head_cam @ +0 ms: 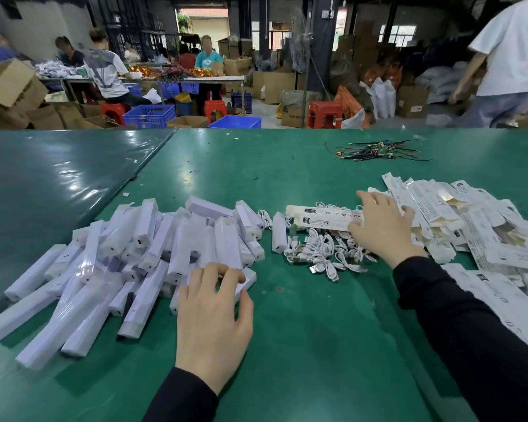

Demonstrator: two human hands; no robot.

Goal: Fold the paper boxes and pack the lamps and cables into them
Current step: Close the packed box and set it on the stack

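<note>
Green desk [302, 345] carries lamps [110, 263] heaped left, cables [323, 251] centre, flat boxes [457, 220] right. Left hand [211, 327] pinches one lamp; right hand [381, 226] grasps a box blank [323, 219]. Advise separating a single blank before folding.

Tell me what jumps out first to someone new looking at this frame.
The big heap of white lamps on the left of the green table, with the left hand on its near edge. At centre lies a tangle of white cables; the right hand touches a flat box beside the box pile at right.
</note>
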